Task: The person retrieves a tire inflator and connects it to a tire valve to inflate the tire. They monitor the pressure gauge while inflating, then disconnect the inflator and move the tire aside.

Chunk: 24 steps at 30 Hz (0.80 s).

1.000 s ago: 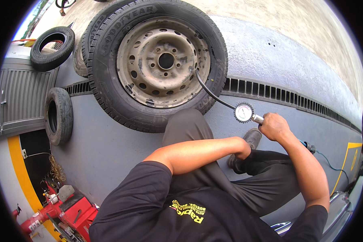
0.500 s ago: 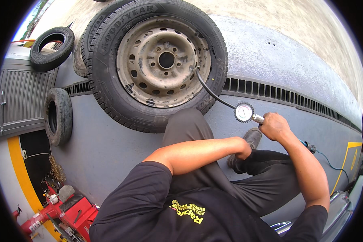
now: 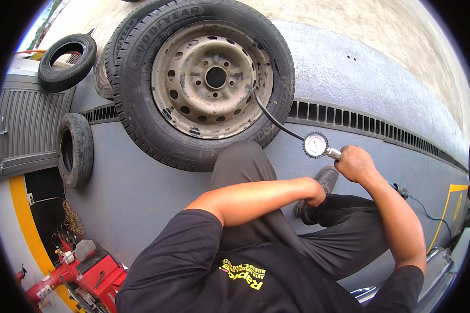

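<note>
A tyre inflator with a round dial gauge point(image 3: 316, 145) is gripped at its handle by my right hand point(image 3: 354, 163), the fingers wrapped round it. From the gauge a black hose point(image 3: 272, 117) runs to the rim of a worn beige steel wheel point(image 3: 192, 70), at its lower right. A large black tyre point(image 3: 141, 99) is mounted on that wheel, in front of my bent knee. My left forearm lies across my thigh, and my left hand point(image 3: 315, 193) hangs bent down by the other leg near my shoe, its fingers hidden.
Another tyre point(image 3: 103, 78) stands behind the wheel. Two loose tyres, an upper one point(image 3: 67, 63) and a lower one point(image 3: 75, 151), are at the left. A drain grate point(image 3: 350, 119) crosses the floor. Red machinery point(image 3: 96, 281) stands lower left; a thin air hose point(image 3: 428, 213) trails at right.
</note>
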{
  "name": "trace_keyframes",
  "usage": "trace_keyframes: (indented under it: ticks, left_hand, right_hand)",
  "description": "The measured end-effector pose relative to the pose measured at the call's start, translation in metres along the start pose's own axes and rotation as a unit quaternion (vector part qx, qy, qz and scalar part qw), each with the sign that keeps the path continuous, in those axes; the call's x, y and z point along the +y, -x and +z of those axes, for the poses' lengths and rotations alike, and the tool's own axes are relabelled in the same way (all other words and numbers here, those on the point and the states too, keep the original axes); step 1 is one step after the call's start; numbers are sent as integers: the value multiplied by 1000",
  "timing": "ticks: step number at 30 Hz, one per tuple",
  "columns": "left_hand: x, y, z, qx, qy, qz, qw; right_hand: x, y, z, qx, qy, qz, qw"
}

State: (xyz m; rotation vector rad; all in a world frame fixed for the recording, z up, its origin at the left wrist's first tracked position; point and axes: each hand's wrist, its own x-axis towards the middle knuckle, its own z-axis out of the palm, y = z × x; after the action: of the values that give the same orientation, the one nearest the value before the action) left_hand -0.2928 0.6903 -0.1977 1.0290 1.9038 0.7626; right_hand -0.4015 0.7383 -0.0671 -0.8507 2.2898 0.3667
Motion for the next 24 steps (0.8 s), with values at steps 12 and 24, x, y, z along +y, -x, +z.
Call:
trace_keyframes:
  ticks: [12,24]
  left_hand:
    - [2,-1,0,-11,0,-22,1000]
    - [8,9,-8,-22,-16,-29,999]
  right_hand:
    - [0,-2,0,-1,1,-7,1000]
    - [0,-4,-1,-5,-9,-1,1000]
